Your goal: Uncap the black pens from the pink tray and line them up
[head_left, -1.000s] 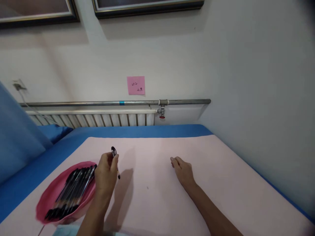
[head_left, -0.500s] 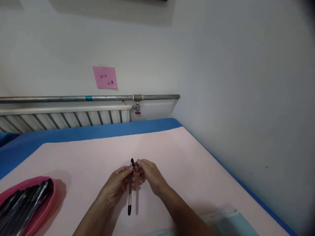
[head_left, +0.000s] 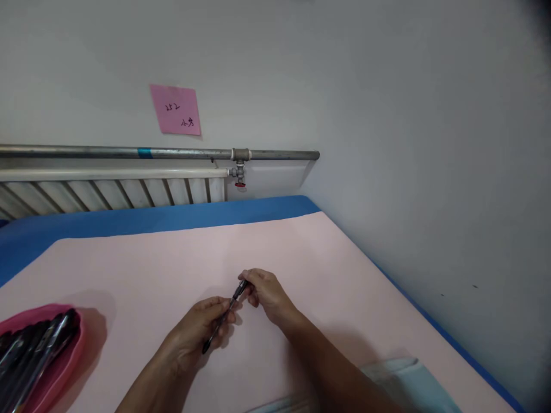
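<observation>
A slim pen (head_left: 237, 290) with black ends is held between my two hands, tilted with its upper end to the right. My left hand (head_left: 205, 324) is closed around the middle of the barrel, thumb on top. At the upper end, the fingertips of my right hand (head_left: 263, 291) pinch the dark cap. The lower black end sticks out below my left fingers. Both hands are above the pink table surface (head_left: 172, 264).
At the lower left stands a pink basket (head_left: 77, 367) with several black pens (head_left: 41, 350) in it. A pale blue plastic packet (head_left: 408, 381) lies at the lower right. Blue edging (head_left: 181, 218) borders the table, with a radiator (head_left: 107, 192) and wall behind.
The pen has turned from nearly upright to slanting, its upper end now to the right. My right fingers have closed on its cap. The view has tilted slightly downward.
</observation>
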### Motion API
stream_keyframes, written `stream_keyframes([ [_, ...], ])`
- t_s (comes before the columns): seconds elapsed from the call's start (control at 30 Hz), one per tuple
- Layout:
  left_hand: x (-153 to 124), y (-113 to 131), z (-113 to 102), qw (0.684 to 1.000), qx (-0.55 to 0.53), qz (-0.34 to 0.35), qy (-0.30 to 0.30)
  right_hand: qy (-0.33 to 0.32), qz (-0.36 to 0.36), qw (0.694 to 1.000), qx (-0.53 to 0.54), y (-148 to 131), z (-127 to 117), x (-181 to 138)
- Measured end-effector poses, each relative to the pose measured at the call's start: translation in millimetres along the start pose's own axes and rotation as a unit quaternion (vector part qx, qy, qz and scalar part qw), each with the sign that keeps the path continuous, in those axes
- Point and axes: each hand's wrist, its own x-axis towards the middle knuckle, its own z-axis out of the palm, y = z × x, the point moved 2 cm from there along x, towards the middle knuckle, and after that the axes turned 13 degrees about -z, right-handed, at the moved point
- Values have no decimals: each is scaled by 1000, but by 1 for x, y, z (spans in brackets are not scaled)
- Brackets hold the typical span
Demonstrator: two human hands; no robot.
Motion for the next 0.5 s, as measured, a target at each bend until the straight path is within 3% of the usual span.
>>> stream_keyframes([
  [0.17,-2,1,-2,1000,15,-12,4,60,-9,998,22,-6,-9,5],
  [0.3,-2,2,-8,999,-14,26,14,119,-18,992,47,-19,-26,8],
  [0.4,0,4,-12,992,-105,52,39,90,2,995,52,-24,-24,1],
  [0.5,1,6,-12,980,-174,85,44,17,25,999,24,-20,-5,-14],
])
